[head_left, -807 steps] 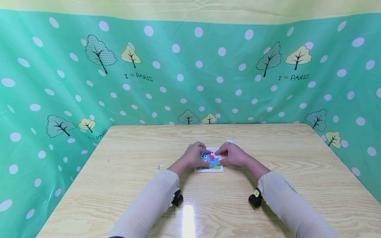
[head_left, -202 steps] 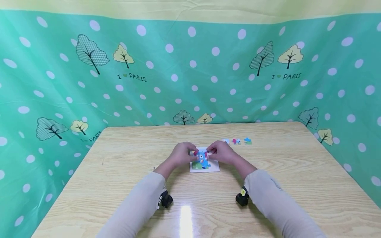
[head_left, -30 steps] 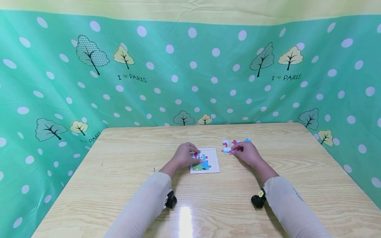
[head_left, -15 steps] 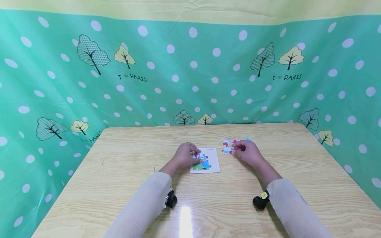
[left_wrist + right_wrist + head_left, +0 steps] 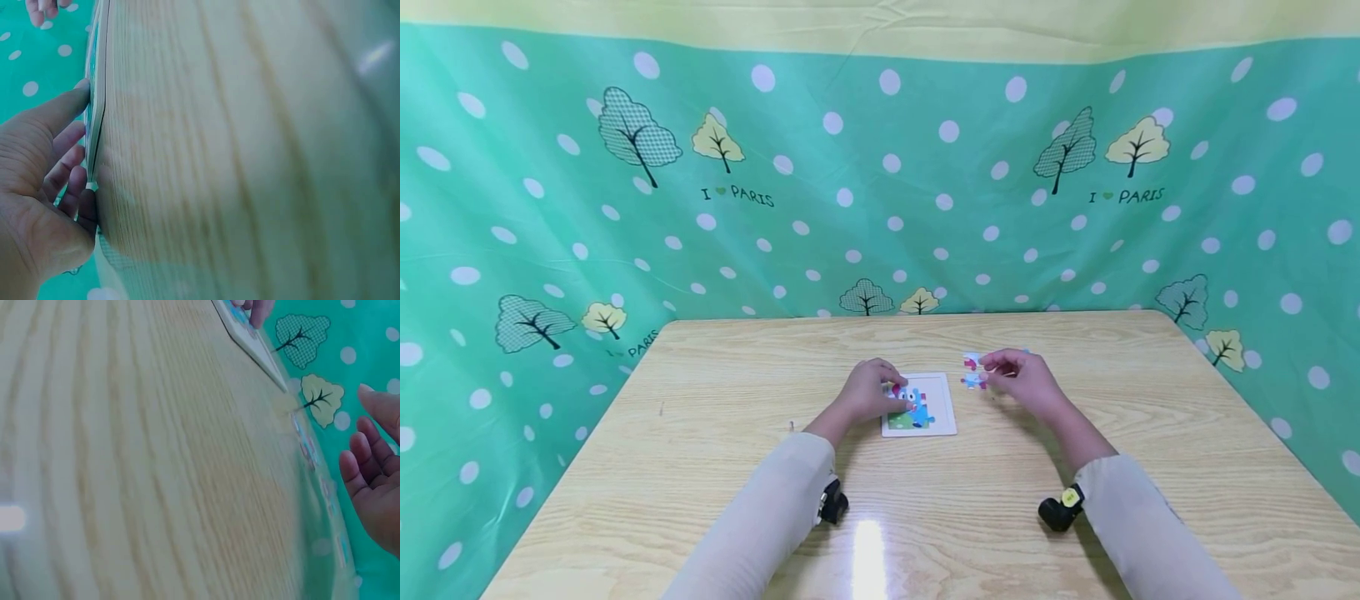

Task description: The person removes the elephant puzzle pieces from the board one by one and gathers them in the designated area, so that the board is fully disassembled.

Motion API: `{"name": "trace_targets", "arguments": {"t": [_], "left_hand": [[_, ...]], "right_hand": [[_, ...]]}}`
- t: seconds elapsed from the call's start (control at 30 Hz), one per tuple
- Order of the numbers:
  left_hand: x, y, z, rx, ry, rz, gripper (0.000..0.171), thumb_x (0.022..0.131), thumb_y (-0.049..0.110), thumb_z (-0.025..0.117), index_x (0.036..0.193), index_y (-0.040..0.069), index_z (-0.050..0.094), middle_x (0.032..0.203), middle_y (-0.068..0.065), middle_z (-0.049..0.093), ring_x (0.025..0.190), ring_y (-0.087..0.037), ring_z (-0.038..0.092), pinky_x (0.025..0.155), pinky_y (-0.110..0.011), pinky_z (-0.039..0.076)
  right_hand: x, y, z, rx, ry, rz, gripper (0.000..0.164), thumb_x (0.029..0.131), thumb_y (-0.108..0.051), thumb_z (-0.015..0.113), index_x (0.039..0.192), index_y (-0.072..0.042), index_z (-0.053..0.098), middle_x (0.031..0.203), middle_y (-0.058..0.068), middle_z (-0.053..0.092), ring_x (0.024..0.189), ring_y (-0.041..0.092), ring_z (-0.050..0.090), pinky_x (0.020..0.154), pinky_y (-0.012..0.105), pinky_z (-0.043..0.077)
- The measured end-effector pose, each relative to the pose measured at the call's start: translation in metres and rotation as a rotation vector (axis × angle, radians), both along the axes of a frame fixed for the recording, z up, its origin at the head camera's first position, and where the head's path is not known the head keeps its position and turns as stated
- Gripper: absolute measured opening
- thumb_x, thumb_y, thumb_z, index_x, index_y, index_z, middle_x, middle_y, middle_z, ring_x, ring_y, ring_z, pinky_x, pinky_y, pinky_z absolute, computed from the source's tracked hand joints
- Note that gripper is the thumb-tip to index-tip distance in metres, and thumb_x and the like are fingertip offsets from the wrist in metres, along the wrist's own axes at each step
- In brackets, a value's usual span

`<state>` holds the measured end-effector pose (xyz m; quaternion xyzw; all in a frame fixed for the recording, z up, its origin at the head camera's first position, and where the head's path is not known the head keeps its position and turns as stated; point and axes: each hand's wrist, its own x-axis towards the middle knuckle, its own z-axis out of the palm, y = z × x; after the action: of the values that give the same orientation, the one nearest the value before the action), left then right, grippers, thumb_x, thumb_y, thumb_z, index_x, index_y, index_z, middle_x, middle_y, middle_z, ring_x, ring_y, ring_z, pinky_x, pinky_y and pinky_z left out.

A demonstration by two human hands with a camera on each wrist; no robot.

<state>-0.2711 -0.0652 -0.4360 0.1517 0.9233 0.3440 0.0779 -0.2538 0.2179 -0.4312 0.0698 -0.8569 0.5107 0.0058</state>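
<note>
A jigsaw puzzle (image 5: 917, 408) lies in a white-rimmed tray (image 5: 942, 429). Pieces with a blue character and green ground fill its left part; pale bare backing shows on the right. My left hand (image 5: 867, 393) rests over the tray's left side, thumb and index fingertip spread on the picture. Right of the tray, my right hand (image 5: 1022, 383) hovers with thumb and fingers apart, nothing visible between them. By its fingertips lie two loose puzzle pieces, a red-and-white piece (image 5: 972, 361) and a blue-and-white piece (image 5: 973, 382). Behind the hand, a blue piece (image 5: 1027, 351) barely shows.
The wooden table (image 5: 737, 367) reaches back to a green dotted curtain (image 5: 880, 167). Both wrists wear small black cameras, such as the right wrist camera (image 5: 1060, 510). A light glare (image 5: 869, 550) lies near the table's front.
Since the oldest frames, more pieces have left the tray and lie to its right. Within the last second my right hand has drawn off the blue-and-white piece. My left hand stays put.
</note>
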Motion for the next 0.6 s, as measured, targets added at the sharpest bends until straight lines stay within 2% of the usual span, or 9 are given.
{"name": "trace_targets", "arguments": {"t": [0.2,0.33,0.47,0.6], "left_hand": [[0.000,0.000,0.001,-0.011,0.001,0.002,0.037,0.078,0.029,0.084,0.110,0.013,0.075,0.119,-0.003,0.058,0.116,-0.026,0.050,0.105,-0.040,0.039],[0.000,0.000,0.000,-0.009,0.001,0.004,0.037,0.078,0.030,0.084,0.110,0.014,0.075,0.119,-0.003,0.058,0.116,-0.025,0.050,0.105,-0.040,0.039],[-0.001,0.000,-0.001,-0.009,0.003,0.003,0.037,0.078,0.030,0.084,0.110,0.013,0.075,0.119,-0.003,0.058,0.116,-0.025,0.050,0.105,-0.040,0.039],[-0.001,0.000,-0.001,-0.010,0.006,0.000,0.038,0.078,0.030,0.084,0.110,0.013,0.075,0.119,-0.003,0.058,0.117,-0.026,0.050,0.105,-0.040,0.039]], "right_hand": [[0.001,-0.009,0.006,-0.021,-0.034,0.035,0.028,0.090,-0.011,0.071,0.116,-0.002,0.067,0.106,0.012,0.067,0.088,0.026,0.059,0.073,0.032,0.053],[0.002,-0.014,0.008,-0.038,-0.028,0.060,0.029,0.088,-0.010,0.072,0.116,-0.001,0.067,0.112,0.013,0.066,0.090,0.025,0.057,0.072,0.027,0.052],[0.002,-0.019,0.009,-0.056,-0.016,0.076,0.031,0.088,-0.010,0.073,0.115,0.003,0.066,0.106,0.015,0.066,0.089,0.025,0.057,0.068,0.027,0.052],[0.003,-0.025,0.011,-0.048,-0.029,0.080,0.031,0.088,-0.011,0.073,0.116,0.000,0.066,0.107,0.015,0.065,0.090,0.025,0.058,0.070,0.030,0.053]]}}
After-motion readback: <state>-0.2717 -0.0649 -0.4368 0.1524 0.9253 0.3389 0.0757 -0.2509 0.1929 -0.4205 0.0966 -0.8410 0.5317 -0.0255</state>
